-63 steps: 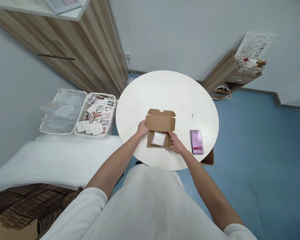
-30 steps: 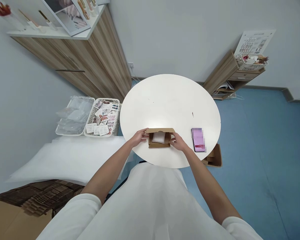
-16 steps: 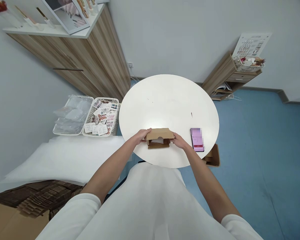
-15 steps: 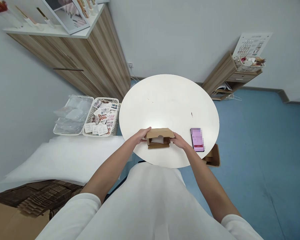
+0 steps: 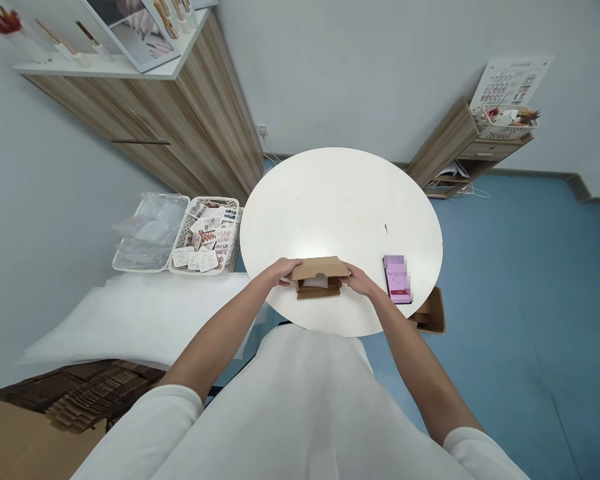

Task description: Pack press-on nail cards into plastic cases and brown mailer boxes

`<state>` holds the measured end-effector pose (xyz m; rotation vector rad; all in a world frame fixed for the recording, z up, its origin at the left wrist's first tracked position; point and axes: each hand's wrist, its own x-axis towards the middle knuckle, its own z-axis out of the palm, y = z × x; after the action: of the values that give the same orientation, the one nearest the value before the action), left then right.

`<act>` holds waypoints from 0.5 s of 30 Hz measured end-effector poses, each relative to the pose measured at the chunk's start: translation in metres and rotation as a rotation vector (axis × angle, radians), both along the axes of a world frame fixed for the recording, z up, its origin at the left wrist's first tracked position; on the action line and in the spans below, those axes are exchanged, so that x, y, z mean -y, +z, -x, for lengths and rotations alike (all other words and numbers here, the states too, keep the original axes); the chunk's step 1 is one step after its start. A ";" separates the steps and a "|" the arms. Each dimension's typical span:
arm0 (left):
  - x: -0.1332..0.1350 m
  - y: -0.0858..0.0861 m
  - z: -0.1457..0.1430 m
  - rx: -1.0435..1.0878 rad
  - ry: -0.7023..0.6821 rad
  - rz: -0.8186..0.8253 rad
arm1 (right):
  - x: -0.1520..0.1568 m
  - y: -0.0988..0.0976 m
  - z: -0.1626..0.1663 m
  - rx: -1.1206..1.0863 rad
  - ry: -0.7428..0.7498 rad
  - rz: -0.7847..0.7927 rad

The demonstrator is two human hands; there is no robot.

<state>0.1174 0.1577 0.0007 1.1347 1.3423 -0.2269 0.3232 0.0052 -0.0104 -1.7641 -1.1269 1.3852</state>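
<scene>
Here — left hand [image 5: 282, 272], right hand [image 5: 359, 281] both gripping carton [image 5: 320, 267] — white tabletop [image 5: 345, 207], blue floor [image 5: 500, 267]

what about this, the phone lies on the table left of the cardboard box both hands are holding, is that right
The side is wrong: in the head view, the phone lies right of the cardboard box. The rest stands.

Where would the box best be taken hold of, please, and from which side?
The box is probably best held by its short ends, from left and right at once: it lies lengthwise across, and its lid slants open over the front, leaving a poorer hold there.
</scene>
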 end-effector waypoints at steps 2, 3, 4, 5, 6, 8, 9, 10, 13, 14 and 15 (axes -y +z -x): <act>0.005 -0.002 0.001 -0.010 -0.022 -0.070 | 0.000 0.001 0.002 -0.036 0.025 -0.044; 0.008 -0.004 0.002 0.001 -0.024 -0.091 | 0.000 0.003 0.003 -0.053 0.040 -0.062; 0.010 -0.006 0.003 0.019 -0.018 -0.108 | 0.001 0.004 0.003 -0.070 0.058 -0.074; 0.012 -0.007 0.004 0.034 -0.007 -0.125 | 0.002 0.006 0.003 -0.090 0.071 -0.076; 0.014 -0.009 0.005 0.042 0.007 -0.140 | 0.003 0.007 0.002 -0.111 0.075 -0.057; 0.017 -0.012 0.006 0.049 0.032 -0.154 | 0.007 0.008 0.000 -0.157 0.042 0.035; 0.018 -0.014 0.006 0.055 0.041 -0.147 | 0.009 0.007 -0.001 -0.180 0.014 0.095; 0.018 -0.014 0.006 0.063 0.046 -0.135 | 0.010 0.006 -0.003 -0.199 -0.013 0.150; 0.017 -0.014 0.006 0.071 0.054 -0.092 | 0.010 0.005 -0.006 -0.225 -0.046 0.211; 0.016 -0.013 0.006 0.071 0.056 -0.075 | 0.010 0.005 -0.007 -0.226 -0.040 0.207; 0.014 -0.012 0.007 0.084 0.059 -0.050 | 0.008 0.006 -0.007 -0.223 -0.032 0.197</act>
<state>0.1102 0.1435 -0.0114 1.1324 1.3113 -0.1024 0.3304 -0.0030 -0.0048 -1.7005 -0.8647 1.6741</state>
